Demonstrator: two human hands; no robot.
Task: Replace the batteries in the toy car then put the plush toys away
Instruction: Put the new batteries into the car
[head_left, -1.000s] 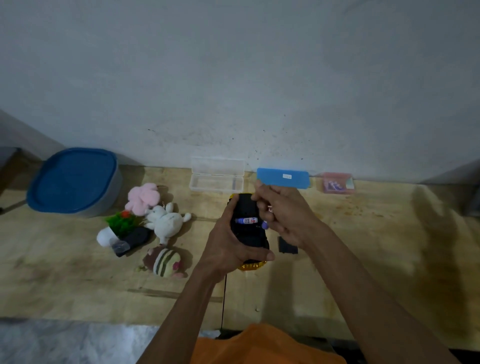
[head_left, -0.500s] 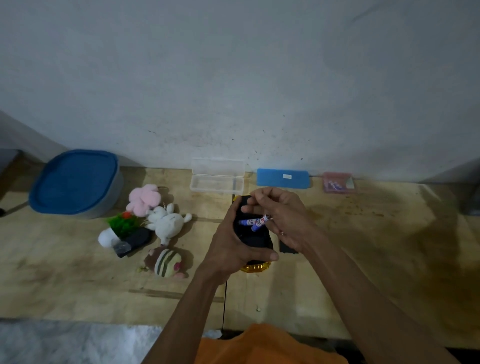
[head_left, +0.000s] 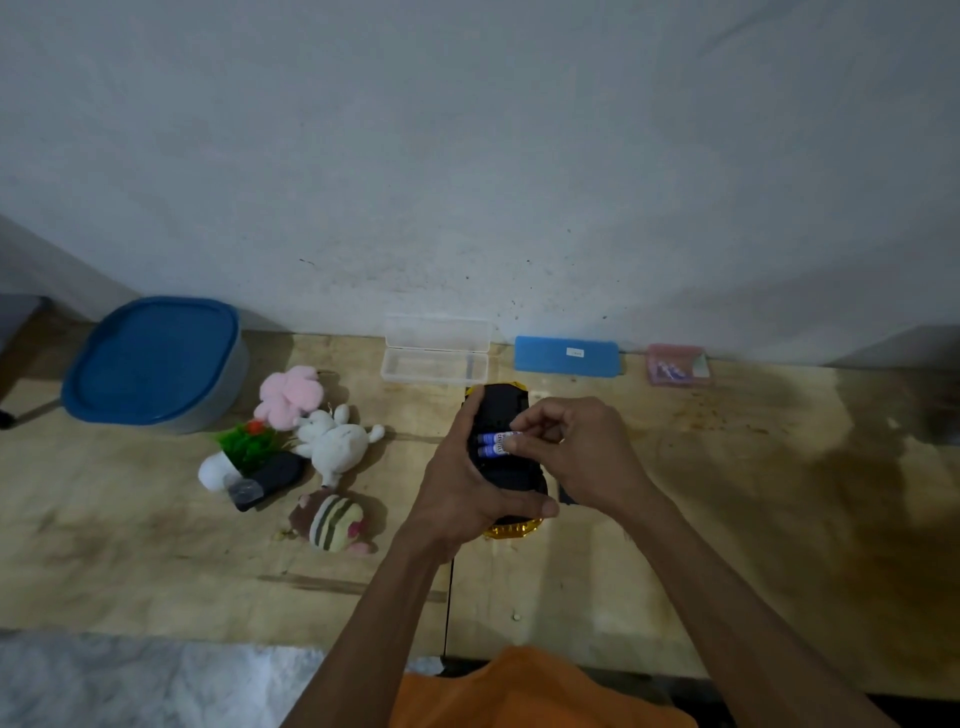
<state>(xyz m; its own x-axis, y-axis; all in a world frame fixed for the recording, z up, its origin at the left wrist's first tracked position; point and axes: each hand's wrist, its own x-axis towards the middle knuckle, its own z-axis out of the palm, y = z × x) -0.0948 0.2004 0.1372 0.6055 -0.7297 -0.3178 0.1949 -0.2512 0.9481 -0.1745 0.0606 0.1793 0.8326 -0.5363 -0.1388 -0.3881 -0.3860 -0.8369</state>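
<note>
Half a second ago the second battery was tilted across the first; now both batteries (head_left: 493, 444) lie side by side in the underside of the toy car (head_left: 506, 457), and the fingertips (head_left: 514, 442) of the right hand (head_left: 576, 452) press on their right ends, fingers curled. The left hand (head_left: 467, 499) grips the car as before, thumb across its near end, holding it belly-up above the middle of the tabletop (head_left: 727, 519).

Right of the hands the tabletop is bare wood out to its right edge; the near edge runs below the forearms. A clear case (head_left: 436, 358), a blue case (head_left: 567, 356) and a pink box (head_left: 675, 365) line the far wall. The plush toys (head_left: 311, 447) cluster to the left, near a blue-lidded tub (head_left: 153, 361).

The car shows a black underside with a yellow body edge at its near end; the batteries are blue and white.
</note>
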